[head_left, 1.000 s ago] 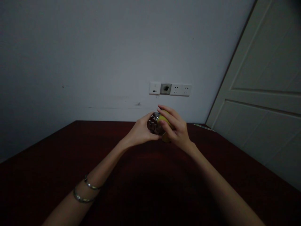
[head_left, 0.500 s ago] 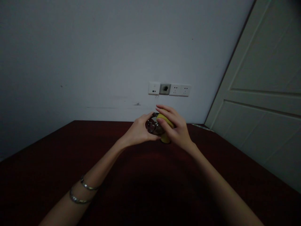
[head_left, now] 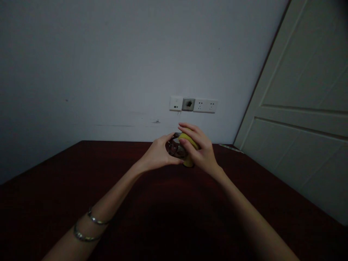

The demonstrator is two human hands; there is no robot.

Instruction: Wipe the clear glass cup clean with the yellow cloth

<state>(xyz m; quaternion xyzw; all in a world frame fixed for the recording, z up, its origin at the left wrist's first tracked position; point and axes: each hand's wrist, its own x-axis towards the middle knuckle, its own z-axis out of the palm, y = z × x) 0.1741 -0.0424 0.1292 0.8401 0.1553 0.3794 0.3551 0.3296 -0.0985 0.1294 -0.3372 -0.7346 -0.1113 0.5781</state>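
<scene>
Head view: two bare hands meet over a dark red bench (head_left: 163, 203), close to its far edge and the pale wall (head_left: 122, 65) behind; the left hand (head_left: 156, 154) curves its grip around a dark, see-through glass vessel (head_left: 174, 148), one digit along the top and another beneath, the vessel's exact tilt hard to read in the dim light; the right hand (head_left: 201, 146) pinches a yellow piece (head_left: 187, 137) between thumb and fingers, held against the vessel's right side, with more yellow showing below the hand; whether it is cloth or sponge cannot be told, nor whether the vessel touches the bench.

Over the past second little has changed; the view has swung slightly, so that the sockets (head_left: 205, 105) and the door (head_left: 312, 152) sit a touch further left, while both hands have kept their hold and the yellow piece has stayed at the vessel; that steadiness, by judgement, marks handling well under way, the left hand steadying, the right hand working, nothing let go; two silvery bracelets (head_left: 84, 237) ring the left forearm; a thin pale strip (head_left: 231, 148) lies along the bench's far right edge, well apart from the hands.
</scene>
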